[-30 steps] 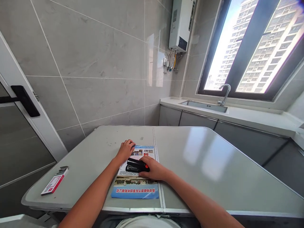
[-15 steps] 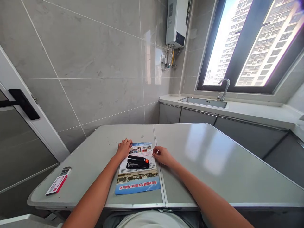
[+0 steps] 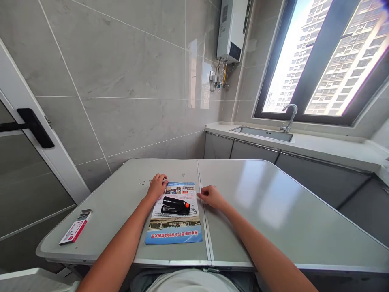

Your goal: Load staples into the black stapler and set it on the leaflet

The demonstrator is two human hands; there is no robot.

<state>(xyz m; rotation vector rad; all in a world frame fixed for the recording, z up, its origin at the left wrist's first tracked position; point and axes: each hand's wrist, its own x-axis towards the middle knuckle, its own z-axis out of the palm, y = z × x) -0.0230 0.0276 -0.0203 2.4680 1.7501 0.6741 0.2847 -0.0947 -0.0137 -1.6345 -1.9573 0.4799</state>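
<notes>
A printed leaflet (image 3: 173, 236) with a blue bottom band and photos lies on the pale table, its text upside down to me. On top of it rests a black stapler (image 3: 175, 206) with an orange-red mark at its right end. My left hand (image 3: 157, 185) is at the leaflet's upper left edge, fingers bent and a little apart, fingertips touching the paper's side. My right hand (image 3: 210, 196) is beside the upper right edge, thumb pointing at the paper and fingers loosely curled, a gap between them. Neither hand touches the stapler.
A red and white small box (image 3: 74, 232) lies on the table's (image 3: 273, 227) left side, with a dark piece at its far end. A seam runs down the table just right of the leaflet. A sink (image 3: 264, 133) and counter stand behind on the right; a door (image 3: 36, 129) is left.
My right hand has drawn slightly away from the leaflet's edge. The leaflet lies a little straighter, its lower edge more level. The stapler stays on it. The camera view has tilted slightly.
</notes>
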